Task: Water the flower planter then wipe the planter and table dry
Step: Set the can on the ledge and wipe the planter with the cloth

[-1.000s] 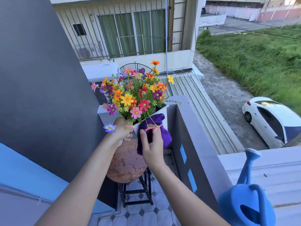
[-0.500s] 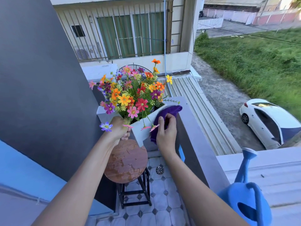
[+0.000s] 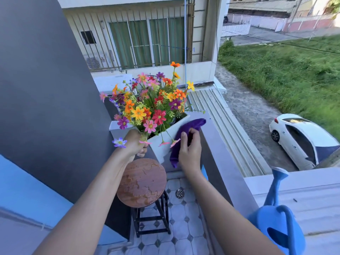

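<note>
Grey balcony wall (image 3: 228,162) runs along the right side, and a white car (image 3: 301,140) sits parked on the lane far below. Down at the lower right, a blue watering can (image 3: 276,225) stands on the ledge, spout up. Next, the round wooden bench (image 3: 141,183) on black legs, its top glistening with pooled water. Above it, the white planter (image 3: 165,137) is lifted clear of the bench and tilted, packed with bright flowers (image 3: 147,107). Left hand (image 3: 134,144) grips the planter's near-left corner, fingers wrapped tight around its edge. Right hand (image 3: 189,150) presses a purple cloth (image 3: 184,131) flat against the planter's right face, fingers closed on the fabric, thumb pinching it. Cloth stretches from the planter's rim down past its lower corner.
</note>
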`<state>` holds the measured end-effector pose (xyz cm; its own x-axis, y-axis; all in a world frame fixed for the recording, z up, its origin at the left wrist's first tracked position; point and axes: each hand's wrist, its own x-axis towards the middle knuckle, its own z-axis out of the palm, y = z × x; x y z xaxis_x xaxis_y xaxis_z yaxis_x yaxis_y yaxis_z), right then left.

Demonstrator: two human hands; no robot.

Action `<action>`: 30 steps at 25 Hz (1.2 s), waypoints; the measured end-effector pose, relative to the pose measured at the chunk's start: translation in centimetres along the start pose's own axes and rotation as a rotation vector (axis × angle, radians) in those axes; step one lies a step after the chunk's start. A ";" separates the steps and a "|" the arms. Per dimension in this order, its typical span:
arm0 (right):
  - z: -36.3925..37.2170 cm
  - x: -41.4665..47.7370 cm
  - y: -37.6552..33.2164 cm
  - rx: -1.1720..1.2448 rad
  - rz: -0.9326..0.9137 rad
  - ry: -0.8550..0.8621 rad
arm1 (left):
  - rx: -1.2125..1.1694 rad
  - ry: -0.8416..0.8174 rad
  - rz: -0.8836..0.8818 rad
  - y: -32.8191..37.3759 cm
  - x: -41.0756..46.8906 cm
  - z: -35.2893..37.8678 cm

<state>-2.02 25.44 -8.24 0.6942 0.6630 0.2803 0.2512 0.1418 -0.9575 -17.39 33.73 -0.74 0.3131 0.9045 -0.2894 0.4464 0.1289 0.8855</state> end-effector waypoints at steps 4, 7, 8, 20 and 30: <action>-1.8 3.3 -0.6 0.057 0.162 0.046 | 0.030 0.002 0.059 0.0 -0.1 -0.8; -3.1 5.3 -0.8 0.081 0.233 -0.038 | 0.030 -0.029 0.068 -0.2 -0.3 -1.4; -3.4 5.9 -1.2 0.070 0.231 -0.075 | 0.056 -0.045 0.086 -0.1 -0.3 -1.6; -5.8 8.6 -3.9 -0.090 0.402 -0.529 | 0.036 -0.084 0.148 -0.3 -0.4 -1.7; -4.9 8.0 -3.0 -0.312 0.312 -0.579 | -0.002 -0.072 0.138 -1.4 0.0 -2.0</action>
<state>6.13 26.71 -2.77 0.3183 0.9333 -0.1661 0.3402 -0.2760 -0.8989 -19.66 34.38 -1.24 0.4302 0.8824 -0.1904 0.3931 0.0068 0.9195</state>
